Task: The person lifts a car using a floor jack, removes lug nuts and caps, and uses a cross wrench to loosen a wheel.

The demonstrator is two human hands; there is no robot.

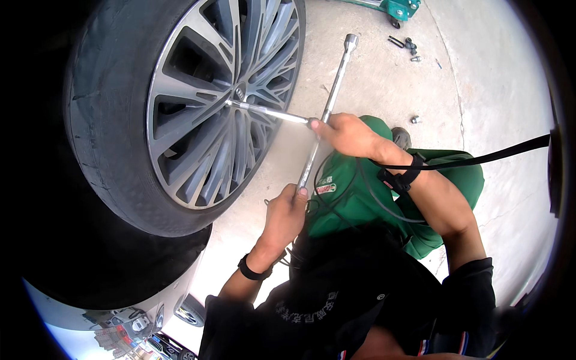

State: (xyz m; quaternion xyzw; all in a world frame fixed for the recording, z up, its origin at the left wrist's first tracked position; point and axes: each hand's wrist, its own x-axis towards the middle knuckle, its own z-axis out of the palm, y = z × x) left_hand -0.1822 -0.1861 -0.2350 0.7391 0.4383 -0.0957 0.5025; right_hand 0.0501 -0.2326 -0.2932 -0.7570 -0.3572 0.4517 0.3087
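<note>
A chrome lug wrench (269, 111) reaches from the car wheel (210, 99) to my hands. Its tip meets the wheel just beside the centre cap, where a bolt itself is too small to make out. A long crossbar (339, 75) runs through it, its socket end pointing up and away. My left hand (285, 217) is closed around the bar's lower end. At the joint of the two bars, my right hand (353, 135) is closed on the wrench, thumb against the hub. The wheel has dark, silver-edged spokes and a black tire (111, 114).
A green wheeled metal tool, perhaps a jack (401, 9), stands at the far edge. Small dark parts (410, 44) and loose bolts (415, 119) lie on the concrete floor (504, 108). Black cables (375, 195) hang across my green trousers. The car's body panel (180, 288) curves at lower left.
</note>
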